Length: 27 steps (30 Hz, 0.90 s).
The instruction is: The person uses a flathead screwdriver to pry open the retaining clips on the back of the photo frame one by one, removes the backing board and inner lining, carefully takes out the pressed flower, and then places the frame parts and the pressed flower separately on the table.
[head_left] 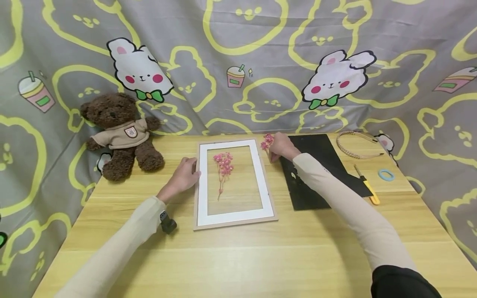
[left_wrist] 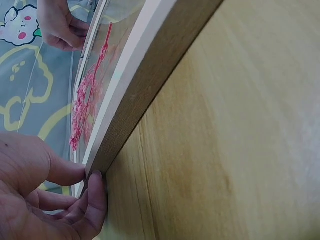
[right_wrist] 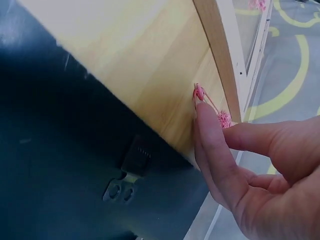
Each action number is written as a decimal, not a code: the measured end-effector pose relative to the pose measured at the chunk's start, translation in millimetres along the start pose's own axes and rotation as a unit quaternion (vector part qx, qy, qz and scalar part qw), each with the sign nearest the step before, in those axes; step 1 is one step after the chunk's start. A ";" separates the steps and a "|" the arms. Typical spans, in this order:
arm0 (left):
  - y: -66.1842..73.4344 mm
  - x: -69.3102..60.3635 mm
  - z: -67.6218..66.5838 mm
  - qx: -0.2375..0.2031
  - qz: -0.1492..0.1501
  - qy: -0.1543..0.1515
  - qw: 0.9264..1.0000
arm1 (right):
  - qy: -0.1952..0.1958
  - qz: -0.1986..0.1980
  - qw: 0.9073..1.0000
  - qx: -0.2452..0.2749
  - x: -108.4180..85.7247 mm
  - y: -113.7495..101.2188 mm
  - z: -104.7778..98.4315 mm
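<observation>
The left hand [head_left: 184,174], fingers curled, pinches the left edge of a picture frame [head_left: 235,222] on the counter [head_left: 223,265], a pink sprig [head_left: 224,165] within its white border [head_left: 238,216]. The right hand [head_left: 282,147] pinches a second sprig [head_left: 266,141] near the frame's upper right corner.

A pink sprig [head_left: 225,164] lies within the flat white-bordered frame [head_left: 235,218], a second sprig [head_left: 267,142] just beside it.

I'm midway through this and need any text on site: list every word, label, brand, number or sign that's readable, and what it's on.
None can be read.
Badge on the teddy bear's sweater: marks too small to read.
Picture frame: no lettering shows.
Black board: no readable text.
Yellow cutter: too small to tell.
</observation>
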<state>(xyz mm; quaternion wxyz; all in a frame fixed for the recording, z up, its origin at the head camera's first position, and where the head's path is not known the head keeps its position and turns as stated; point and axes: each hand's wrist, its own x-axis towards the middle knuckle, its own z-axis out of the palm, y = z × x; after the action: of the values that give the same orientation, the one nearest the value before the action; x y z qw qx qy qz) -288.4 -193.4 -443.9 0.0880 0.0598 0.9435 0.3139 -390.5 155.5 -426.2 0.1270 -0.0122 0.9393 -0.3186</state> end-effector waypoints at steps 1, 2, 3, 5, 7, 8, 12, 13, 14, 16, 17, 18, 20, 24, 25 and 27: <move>0.0 -0.1 0.2 0.000 0.002 -0.001 1.000 | 0.002 0.004 1.000 -0.005 0.0 -0.1 -0.3; 0.0 -0.2 0.3 -0.001 0.003 -0.001 1.000 | 0.002 0.009 1.000 -0.009 -0.3 -0.4 -0.7; -0.2 -0.2 0.4 -0.001 0.005 -0.001 1.000 | 0.000 0.011 1.000 -0.011 -0.8 -0.8 -1.2; -0.3 -0.3 0.4 0.000 0.007 0.002 1.000 | -0.006 0.013 1.000 -0.006 -2.7 -1.9 -2.2; -0.6 -0.1 0.5 0.000 0.011 0.008 1.000 | -0.010 0.012 1.000 -0.004 -5.0 -3.0 -3.2; -0.6 0.1 0.6 -0.001 0.012 0.010 1.000 | -0.010 0.010 1.000 -0.006 -6.0 -3.3 -3.8; 0.1 1.5 1.2 0.004 0.021 0.016 1.000 | 0.003 0.000 1.000 -0.017 -10.5 -3.7 -7.8; 0.9 2.3 1.6 0.005 0.022 0.016 1.000 | 0.013 -0.002 1.000 -0.020 -12.1 -4.4 -9.4; 1.8 3.4 2.1 0.008 0.025 0.017 1.000 | 0.026 -0.009 0.999 -0.023 -13.9 -5.0 -11.3; 3.9 5.8 2.8 0.012 0.031 0.020 0.999 | 0.046 -0.027 0.998 -0.019 -20.5 -9.4 -15.0; 4.8 7.3 3.2 0.014 0.033 0.022 0.999 | 0.052 -0.041 0.998 -0.009 -24.6 -13.1 -16.2; 5.7 8.3 3.1 0.016 0.036 0.024 0.999 | 0.052 -0.053 0.997 0.003 -29.3 -17.9 -16.4; 6.2 9.4 1.6 0.018 0.040 0.029 0.999 | 0.032 -0.077 0.996 0.033 -41.1 -30.4 -13.0; 4.4 8.0 -4.6 -0.009 0.028 0.029 0.999 | -0.053 -0.102 0.991 0.069 -63.2 -58.3 8.4; 4.2 7.4 -6.8 -0.020 0.019 0.026 0.999 | -0.076 -0.106 0.989 0.065 -67.6 -63.8 15.5; 4.2 5.9 -11.4 -0.061 -0.006 0.009 0.998 | -0.110 -0.114 0.986 0.044 -74.4 -73.4 31.2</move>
<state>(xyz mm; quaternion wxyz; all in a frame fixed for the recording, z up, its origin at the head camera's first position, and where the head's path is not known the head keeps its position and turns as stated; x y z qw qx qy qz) -296.3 -195.6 -433.1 0.0848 0.0461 0.9236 0.3709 -315.0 86.1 -388.6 0.1924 -0.1487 0.8973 -0.3685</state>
